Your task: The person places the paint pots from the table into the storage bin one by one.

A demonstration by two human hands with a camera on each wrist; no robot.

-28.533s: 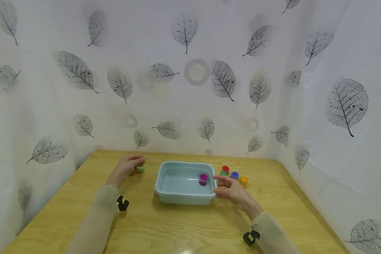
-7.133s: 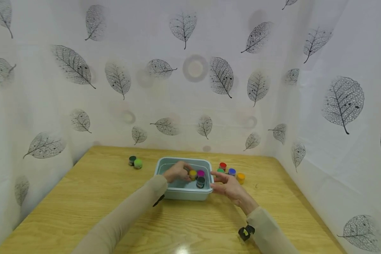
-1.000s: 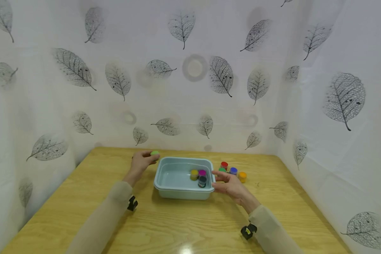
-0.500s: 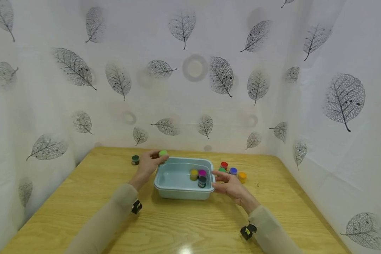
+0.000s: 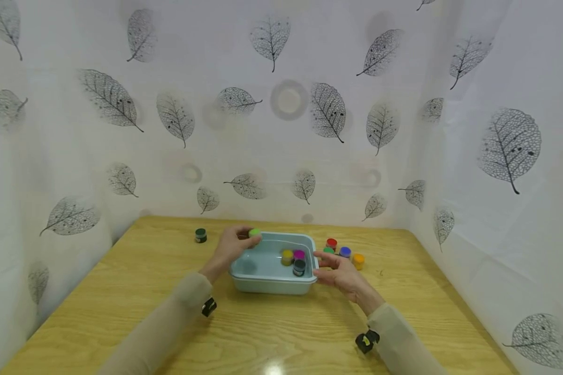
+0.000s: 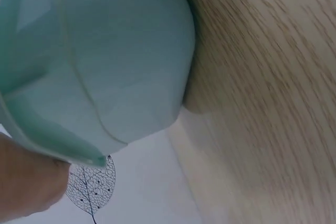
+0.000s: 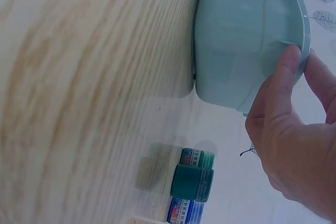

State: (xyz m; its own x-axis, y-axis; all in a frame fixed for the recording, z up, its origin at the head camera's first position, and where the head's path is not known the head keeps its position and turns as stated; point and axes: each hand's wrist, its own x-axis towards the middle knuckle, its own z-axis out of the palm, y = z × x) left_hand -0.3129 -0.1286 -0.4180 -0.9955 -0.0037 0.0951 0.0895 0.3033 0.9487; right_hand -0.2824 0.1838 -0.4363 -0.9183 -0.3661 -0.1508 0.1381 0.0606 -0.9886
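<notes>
My left hand (image 5: 233, 246) pinches a small paint jar with a light green lid (image 5: 255, 233) above the left end of the pale blue plastic basin (image 5: 272, 285). In the left wrist view, part of this hand (image 6: 31, 179) shows beside the basin's rim (image 6: 79, 158). At the basin's right end, my right hand (image 5: 342, 276) grips the rim, fingers on the outer side, as the right wrist view also shows (image 7: 294, 129). Inside the basin, toward the right, stand a yellow jar (image 5: 287, 257), a magenta-lidded jar (image 5: 298, 255) and a dark jar (image 5: 298, 267).
A dark green jar (image 5: 200, 235) stands at the table's back left. Right of the basin are jars with red (image 5: 331, 243), green (image 5: 328, 250), blue (image 5: 345, 252) and orange (image 5: 358, 261) lids. A leaf-print curtain (image 5: 281, 156) surrounds the wooden table (image 5: 262, 333).
My left hand has carried the light green jar rightward from the back left to over the basin. The yellow and dark jars joined the magenta one earlier. My right hand stays at the rim.
</notes>
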